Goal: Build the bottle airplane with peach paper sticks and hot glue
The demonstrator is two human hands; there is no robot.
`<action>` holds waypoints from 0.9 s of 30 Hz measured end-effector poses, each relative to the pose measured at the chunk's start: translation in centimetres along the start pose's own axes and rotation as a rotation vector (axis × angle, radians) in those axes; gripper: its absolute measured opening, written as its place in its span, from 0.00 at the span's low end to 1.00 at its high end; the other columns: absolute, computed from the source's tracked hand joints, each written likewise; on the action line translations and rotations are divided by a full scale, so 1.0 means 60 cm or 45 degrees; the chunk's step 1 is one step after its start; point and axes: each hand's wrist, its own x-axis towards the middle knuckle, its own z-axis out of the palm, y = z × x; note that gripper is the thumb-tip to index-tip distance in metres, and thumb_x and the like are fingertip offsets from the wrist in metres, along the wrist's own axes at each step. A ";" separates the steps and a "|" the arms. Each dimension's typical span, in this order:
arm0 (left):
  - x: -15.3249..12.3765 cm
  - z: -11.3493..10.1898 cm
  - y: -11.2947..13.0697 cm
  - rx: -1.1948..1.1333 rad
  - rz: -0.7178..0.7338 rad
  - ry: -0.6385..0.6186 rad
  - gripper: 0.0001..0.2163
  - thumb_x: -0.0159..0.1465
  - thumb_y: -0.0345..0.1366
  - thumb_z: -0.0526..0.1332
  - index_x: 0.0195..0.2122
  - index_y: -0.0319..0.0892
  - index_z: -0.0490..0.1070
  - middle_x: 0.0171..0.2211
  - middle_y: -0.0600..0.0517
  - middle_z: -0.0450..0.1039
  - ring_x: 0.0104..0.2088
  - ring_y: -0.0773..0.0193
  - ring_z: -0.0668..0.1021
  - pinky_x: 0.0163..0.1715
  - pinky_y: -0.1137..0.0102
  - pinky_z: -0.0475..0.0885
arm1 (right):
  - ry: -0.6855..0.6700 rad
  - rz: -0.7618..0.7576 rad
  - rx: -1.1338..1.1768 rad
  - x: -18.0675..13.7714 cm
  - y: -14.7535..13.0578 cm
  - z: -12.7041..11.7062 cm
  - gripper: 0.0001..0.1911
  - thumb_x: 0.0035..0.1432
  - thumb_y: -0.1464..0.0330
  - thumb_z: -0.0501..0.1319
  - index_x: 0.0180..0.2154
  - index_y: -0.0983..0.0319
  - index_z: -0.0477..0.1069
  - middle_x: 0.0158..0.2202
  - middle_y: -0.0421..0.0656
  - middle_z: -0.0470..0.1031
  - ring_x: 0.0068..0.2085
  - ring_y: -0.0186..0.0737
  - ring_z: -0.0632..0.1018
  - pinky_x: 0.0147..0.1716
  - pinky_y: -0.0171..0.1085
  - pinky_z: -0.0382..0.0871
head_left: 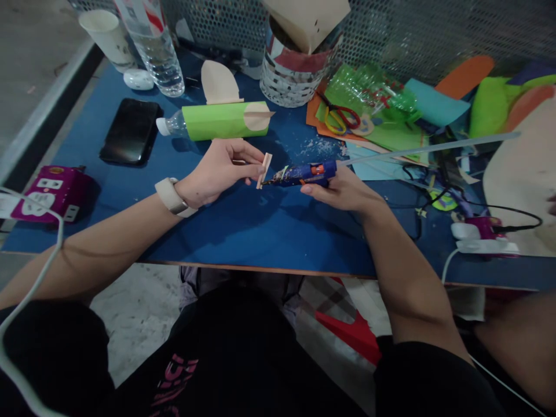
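Observation:
Between the thumb and fingers of my left hand (226,171) is a small cream piece of folded paper (264,171), its narrow edge turned to the right. My right hand (347,188) is wrapped around a blue glue gun (306,174), whose nozzle tip is at the lower end of the paper piece; I cannot tell if they touch. A long translucent glue stick (434,146) sticks out of the gun's back. Just beyond my left hand lies a plastic bottle (226,120) wrapped in green paper, with a cream paper wing (219,83) standing on its far side.
At the left are a black phone (130,131), a magenta power adapter (52,194), a water bottle (156,52) and a paper cup (106,37). Scissors (339,119), a green plastic bottle (373,92) and coloured paper lie beyond my right hand. A woven container (286,78) stands at the back.

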 end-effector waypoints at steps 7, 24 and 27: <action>-0.001 0.002 0.008 -0.002 -0.018 -0.014 0.08 0.65 0.32 0.84 0.40 0.39 0.88 0.38 0.43 0.89 0.34 0.59 0.89 0.35 0.66 0.84 | 0.023 0.027 0.047 -0.003 -0.007 -0.003 0.35 0.65 0.32 0.72 0.36 0.57 0.73 0.27 0.41 0.70 0.31 0.42 0.68 0.28 0.41 0.66; -0.002 0.004 0.006 0.006 -0.022 -0.025 0.08 0.64 0.31 0.84 0.40 0.38 0.88 0.37 0.42 0.88 0.35 0.57 0.89 0.35 0.64 0.84 | 0.069 0.092 0.147 -0.006 0.005 -0.010 0.36 0.64 0.32 0.73 0.33 0.55 0.67 0.23 0.39 0.66 0.25 0.40 0.68 0.23 0.41 0.62; -0.002 0.005 0.004 0.011 -0.023 -0.015 0.08 0.64 0.31 0.84 0.40 0.38 0.88 0.38 0.42 0.88 0.35 0.57 0.88 0.35 0.63 0.84 | 0.098 0.084 0.149 -0.005 0.005 -0.009 0.36 0.64 0.32 0.73 0.36 0.56 0.69 0.24 0.39 0.67 0.25 0.40 0.68 0.24 0.41 0.65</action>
